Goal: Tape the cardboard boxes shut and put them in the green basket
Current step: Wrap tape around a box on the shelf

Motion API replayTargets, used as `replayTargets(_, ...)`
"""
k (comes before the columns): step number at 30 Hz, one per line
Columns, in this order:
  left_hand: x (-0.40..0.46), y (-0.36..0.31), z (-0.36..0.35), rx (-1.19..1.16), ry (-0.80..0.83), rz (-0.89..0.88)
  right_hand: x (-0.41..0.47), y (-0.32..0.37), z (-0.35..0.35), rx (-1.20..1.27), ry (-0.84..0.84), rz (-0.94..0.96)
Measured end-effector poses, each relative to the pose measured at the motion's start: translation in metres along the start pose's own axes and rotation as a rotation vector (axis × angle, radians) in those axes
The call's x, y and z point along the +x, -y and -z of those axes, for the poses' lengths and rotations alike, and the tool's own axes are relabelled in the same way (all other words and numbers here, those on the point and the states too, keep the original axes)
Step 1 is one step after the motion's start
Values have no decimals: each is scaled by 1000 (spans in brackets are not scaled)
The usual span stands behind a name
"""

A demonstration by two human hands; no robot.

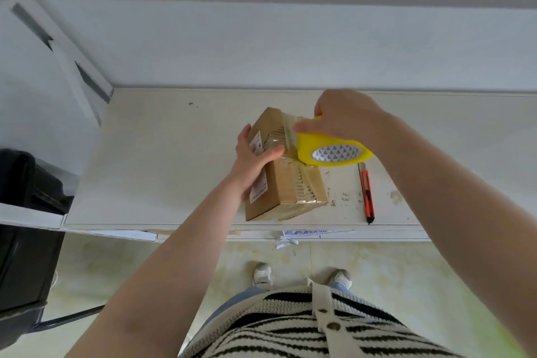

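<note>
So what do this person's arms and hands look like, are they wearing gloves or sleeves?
No gloves and no sleeves in view: the left hand and right hand are bare, and both forearms are uncovered up to the picture's edge. No rings, watch or bracelets show. Lower down, a knitted cream top with black stripes is worn.
</note>
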State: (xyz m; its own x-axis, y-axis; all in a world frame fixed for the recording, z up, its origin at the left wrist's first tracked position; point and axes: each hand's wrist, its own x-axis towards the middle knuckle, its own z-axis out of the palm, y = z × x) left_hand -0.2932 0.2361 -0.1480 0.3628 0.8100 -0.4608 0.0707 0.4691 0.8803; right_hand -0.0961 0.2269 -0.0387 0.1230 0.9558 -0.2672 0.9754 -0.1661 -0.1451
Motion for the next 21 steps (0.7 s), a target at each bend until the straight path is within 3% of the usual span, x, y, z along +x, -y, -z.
replayTargets(7,-5,-3,4,-214,36,46,-1,30,3,44,53,36)
replayTargets(12,-7,3,4,66,-80,29,2,34,10,145,168,132)
replayTargets(16,-7,6,20,153,-47,1,2,36,10,179,166,132)
replayTargets(19,-5,3,27,141,-39,17,9,32,7,106,132,107)
replayTargets(21,-6,4,34,171,-72,19,10,23,3,-100,107,88)
